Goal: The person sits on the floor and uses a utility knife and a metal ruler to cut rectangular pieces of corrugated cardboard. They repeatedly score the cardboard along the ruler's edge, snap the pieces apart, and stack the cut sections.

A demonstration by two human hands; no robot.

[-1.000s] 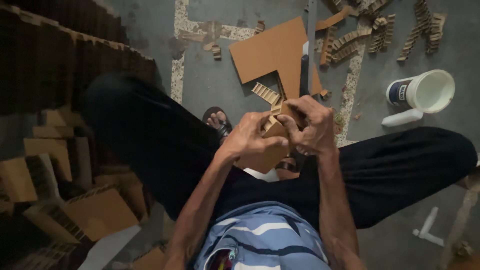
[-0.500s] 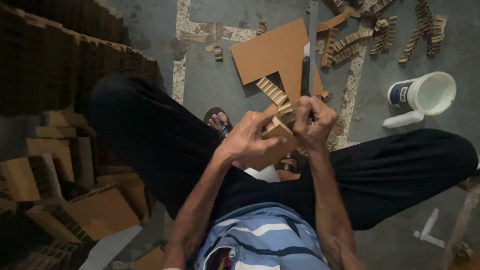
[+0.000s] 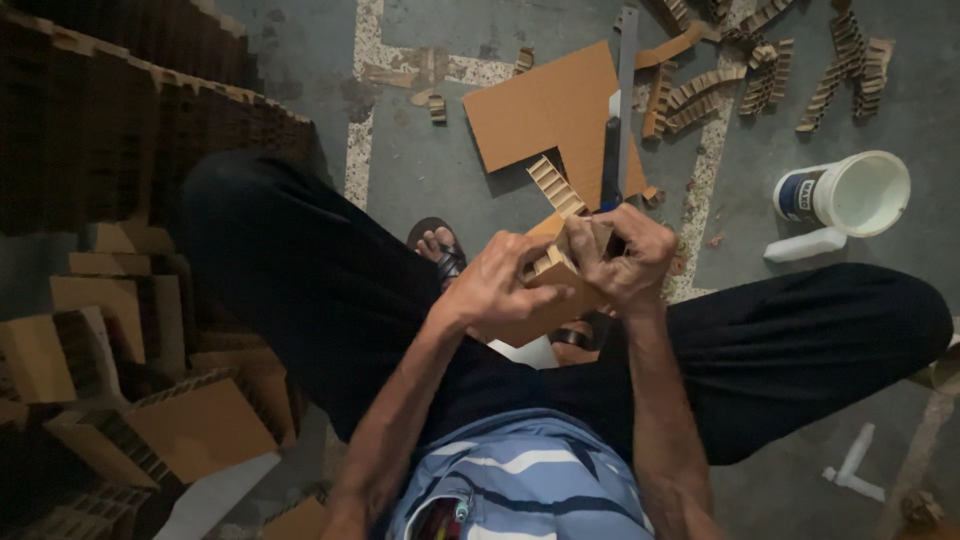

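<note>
A single head-worn camera looked steeply down from above the seated person, close over both arms. The left hand (image 3: 495,290) and right hand (image 3: 625,255) met near the frame's centre, with the striped shirt (image 3: 520,490) at the bottom edge below them. Beyond the hands, farther from the lens, lay the floor (image 3: 420,170). A white bucket (image 3: 850,195) sat far right of the hands, stacked cardboard (image 3: 130,350) far left.

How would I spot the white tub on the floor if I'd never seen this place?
Start at the person's right knee and look just beyond it on the grey floor. There a white tub lies tipped on its side, mouth open, beside a small white bottle. Everything else nearby is brown cardboard; only the tub is round and white.
</note>
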